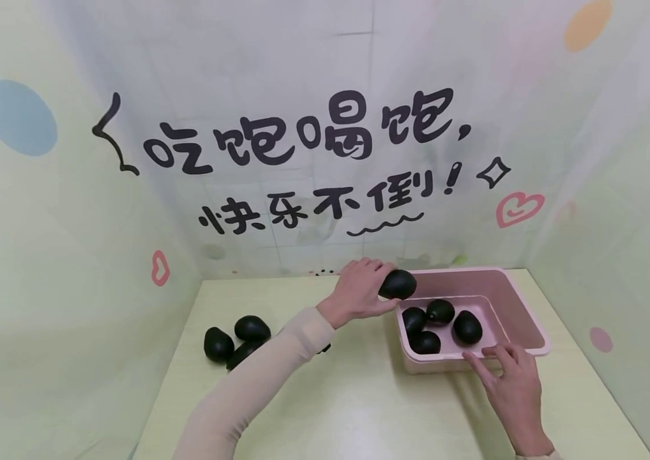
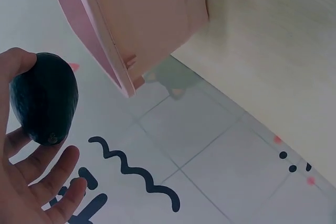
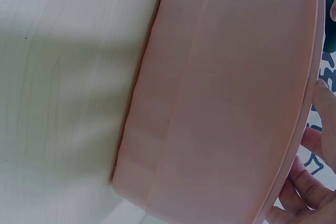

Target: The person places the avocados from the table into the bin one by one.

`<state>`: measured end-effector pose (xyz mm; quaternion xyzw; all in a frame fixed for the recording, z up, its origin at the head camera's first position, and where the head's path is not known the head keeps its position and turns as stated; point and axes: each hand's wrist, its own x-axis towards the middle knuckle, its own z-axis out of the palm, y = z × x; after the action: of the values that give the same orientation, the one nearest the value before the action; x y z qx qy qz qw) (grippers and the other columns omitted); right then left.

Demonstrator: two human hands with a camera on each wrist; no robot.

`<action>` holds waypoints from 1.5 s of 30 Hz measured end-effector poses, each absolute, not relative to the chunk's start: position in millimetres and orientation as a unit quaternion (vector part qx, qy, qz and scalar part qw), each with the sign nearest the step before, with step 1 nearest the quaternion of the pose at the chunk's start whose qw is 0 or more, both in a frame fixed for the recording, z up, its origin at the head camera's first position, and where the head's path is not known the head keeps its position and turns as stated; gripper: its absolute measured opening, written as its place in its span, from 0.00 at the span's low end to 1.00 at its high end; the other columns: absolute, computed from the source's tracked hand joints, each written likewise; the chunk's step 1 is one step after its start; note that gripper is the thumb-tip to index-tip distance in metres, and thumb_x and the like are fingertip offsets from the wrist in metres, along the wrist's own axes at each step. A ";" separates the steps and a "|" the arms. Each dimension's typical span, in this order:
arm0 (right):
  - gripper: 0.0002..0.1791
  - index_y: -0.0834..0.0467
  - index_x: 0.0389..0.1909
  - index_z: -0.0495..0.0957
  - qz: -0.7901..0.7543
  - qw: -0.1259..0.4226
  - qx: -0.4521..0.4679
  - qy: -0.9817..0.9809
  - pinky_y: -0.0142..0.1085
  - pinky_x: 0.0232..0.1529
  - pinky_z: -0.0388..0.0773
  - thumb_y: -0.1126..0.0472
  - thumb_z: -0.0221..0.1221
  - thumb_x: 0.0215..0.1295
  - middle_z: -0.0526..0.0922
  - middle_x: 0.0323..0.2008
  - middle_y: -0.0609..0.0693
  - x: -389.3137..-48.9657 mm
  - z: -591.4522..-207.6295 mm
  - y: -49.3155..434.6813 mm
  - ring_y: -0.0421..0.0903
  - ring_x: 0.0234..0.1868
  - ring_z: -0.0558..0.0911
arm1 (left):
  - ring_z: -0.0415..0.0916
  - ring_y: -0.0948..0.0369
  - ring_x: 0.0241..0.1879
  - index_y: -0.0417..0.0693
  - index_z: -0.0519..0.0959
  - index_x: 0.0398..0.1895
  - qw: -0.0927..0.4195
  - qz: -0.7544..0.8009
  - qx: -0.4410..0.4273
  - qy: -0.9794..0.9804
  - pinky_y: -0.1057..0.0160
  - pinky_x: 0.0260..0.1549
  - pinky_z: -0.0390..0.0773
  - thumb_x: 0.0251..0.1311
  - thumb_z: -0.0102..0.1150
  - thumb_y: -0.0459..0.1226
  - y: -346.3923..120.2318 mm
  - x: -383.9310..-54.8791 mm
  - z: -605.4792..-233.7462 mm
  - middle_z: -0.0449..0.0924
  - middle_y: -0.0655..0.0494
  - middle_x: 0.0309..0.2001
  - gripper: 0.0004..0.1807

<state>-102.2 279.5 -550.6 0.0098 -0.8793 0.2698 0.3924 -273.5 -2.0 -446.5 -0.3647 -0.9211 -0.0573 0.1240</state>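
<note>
**Partner:** Which way does the held avocado (image 1: 398, 285) point?

**Me:** It's at the far left corner of the pink bin (image 1: 517, 310). From my head camera its long axis lies sideways, roughly along the line of the bin's near rim. Only my left wrist camera gives me the stem nub (image 2: 52, 138), at the fruit's end toward the bottom of that view.

**Partner:** And the grips?

**Me:** The left hand (image 1: 362, 291) pinches the fruit, thumb and fingers apart by just its width, while two fingers stand away from it. The right hand (image 1: 511, 383) hooks bent fingers over the near rim, toward the right corner; how firmly, I can't tell.

**Partner:** Count?

**Me:** One held. Four avocados in the bin (image 1: 440, 312), three bunched at its left and one toward the middle. Three avocados on the desk (image 1: 348, 396), near its left edge, one partly behind the left sleeve (image 1: 256, 390). Past the sleeve I see a dark sliver I can't identify.

**Partner:** Other differences?

**Me:** The bin's contents show only from the head. Left wrist shows a gap between held fruit and rim; right wrist, mostly outer wall.
</note>
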 end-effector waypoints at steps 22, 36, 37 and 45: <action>0.39 0.62 0.29 0.85 0.264 0.389 0.011 -0.882 0.37 0.40 0.64 0.26 0.61 0.64 0.83 0.34 0.61 -105.0 -546.7 278.6 0.61 0.36 0.77 | 0.81 0.58 0.52 0.60 0.76 0.68 0.102 0.026 -0.415 -0.904 0.58 0.48 0.80 0.64 0.61 0.65 34.7 -280.7 -427.6 0.85 0.57 0.58 0.35; 0.48 0.63 0.28 0.84 0.256 0.393 0.005 -0.883 0.36 0.39 0.63 0.18 0.48 0.64 0.83 0.33 0.62 -104.1 -546.0 277.9 0.62 0.36 0.77 | 0.80 0.57 0.59 0.61 0.74 0.71 0.080 0.089 -0.436 -0.892 0.57 0.52 0.80 0.66 0.59 0.66 49.8 -276.7 -427.7 0.83 0.58 0.57 0.36; 0.48 0.63 0.28 0.84 0.255 0.392 0.005 -0.884 0.36 0.39 0.63 0.18 0.48 0.64 0.83 0.33 0.62 -103.7 -546.0 277.7 0.62 0.36 0.77 | 0.80 0.57 0.59 0.61 0.74 0.71 0.082 0.094 -0.438 -0.890 0.57 0.52 0.80 0.66 0.59 0.66 50.9 -276.2 -427.4 0.83 0.59 0.58 0.36; 0.48 0.62 0.28 0.85 0.255 0.392 0.003 -0.884 0.37 0.39 0.63 0.18 0.48 0.64 0.82 0.33 0.61 -102.3 -547.2 277.1 0.61 0.36 0.76 | 0.79 0.58 0.57 0.62 0.73 0.69 0.082 0.125 -0.451 -0.880 0.58 0.54 0.79 0.67 0.57 0.67 59.4 -271.2 -429.4 0.82 0.60 0.58 0.34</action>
<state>-102.3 277.1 -547.2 0.0030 -0.8840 0.2553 0.3916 -271.2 59.4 -429.4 -0.4505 -0.8801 0.1253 0.0822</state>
